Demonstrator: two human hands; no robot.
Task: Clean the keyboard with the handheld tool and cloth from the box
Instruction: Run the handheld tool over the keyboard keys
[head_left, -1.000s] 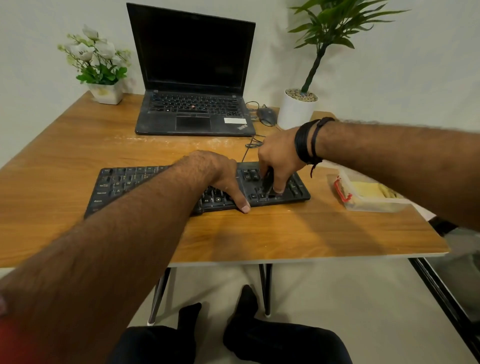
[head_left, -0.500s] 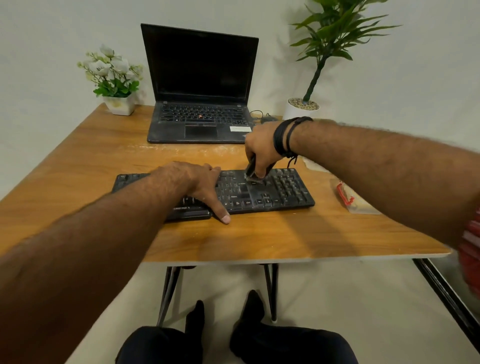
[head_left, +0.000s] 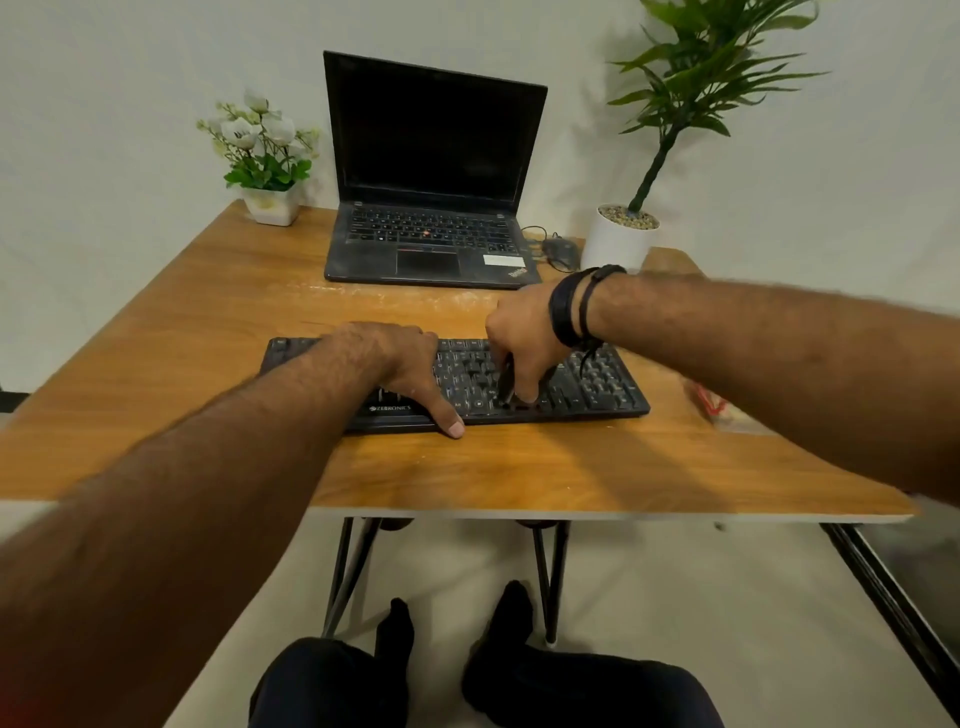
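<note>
Brushing mid-task, judging by the keyboard (head_left: 571, 384) at frame centre: right hand (head_left: 524, 343) clenched around the dark handheld tool (head_left: 506, 382), tip on the keys; left hand (head_left: 400, 364) flat, fingers relaxed, pressing the left half. Wiping with cloth apparently left; box (head_left: 719, 408) at right edge, mostly hidden.
</note>
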